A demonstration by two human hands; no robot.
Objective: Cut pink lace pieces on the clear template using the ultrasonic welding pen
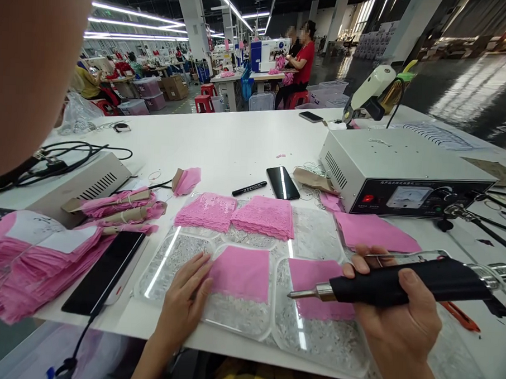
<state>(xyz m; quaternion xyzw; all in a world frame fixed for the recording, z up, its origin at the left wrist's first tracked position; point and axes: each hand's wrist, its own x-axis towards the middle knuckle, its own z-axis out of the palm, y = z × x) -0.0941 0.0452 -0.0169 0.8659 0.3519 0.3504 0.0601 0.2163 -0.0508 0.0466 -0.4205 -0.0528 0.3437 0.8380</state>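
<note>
No legible text — print line on control box [404, 179] front panel too small to read.

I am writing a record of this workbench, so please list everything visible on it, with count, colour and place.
handheld tool: 1, black with metal tip, tip at the right pink piece
pink fabric pieces: 2, pink, on the clear trays
clear trays: at least 3, transparent, front of table
lace stacks: 2, pink, behind the trays
control box: 1, white, right side
phone: 1, black, centre
marker: 1, black, left of phone
left hand: flat on a tray, touching the left pink piece
right hand: gripping the handheld tool
</note>
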